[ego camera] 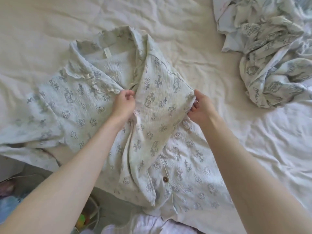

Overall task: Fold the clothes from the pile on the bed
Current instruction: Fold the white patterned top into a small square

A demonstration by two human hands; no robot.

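A pale printed pyjama shirt (pixel 81 105) with a ruffled collar and a brown button lies spread face-up on the bed (pixel 185 31). Its right sleeve is folded in across the chest. My left hand (pixel 124 103) pinches the inner edge of that folded part near the button placket. My right hand (pixel 200 107) grips the frilled outer edge of the same fold. The pile of clothes (pixel 273 61), in matching printed fabric, lies crumpled at the far right.
The bed's cream sheet is wrinkled all around the shirt. At the lower left the bed edge drops to a floor with a white cable (pixel 96 215) and small colourful items (pixel 81 220). A white cloth (pixel 145 223) lies at the bottom edge.
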